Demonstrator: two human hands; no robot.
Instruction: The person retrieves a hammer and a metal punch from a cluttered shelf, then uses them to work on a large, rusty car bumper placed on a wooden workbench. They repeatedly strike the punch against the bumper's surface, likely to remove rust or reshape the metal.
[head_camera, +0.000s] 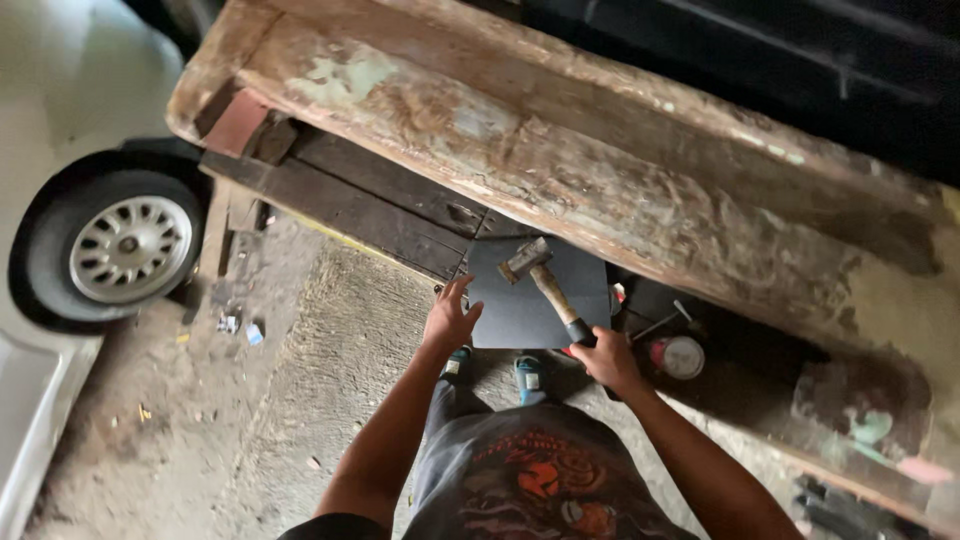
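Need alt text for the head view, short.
Seen from above, a person's right hand grips a hammer by its wooden handle over a dark flat sheet, while the left hand rests on the sheet's left edge. Behind runs a worn wooden beam; a car wheel sits at left.

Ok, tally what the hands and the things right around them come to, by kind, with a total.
Hands: 2, the left hand on the sheet, the right hand gripping the handle
Hammer: 1
Dark flat sheet: 1
Round tin: 1
Car wheel: 1
Total: 6
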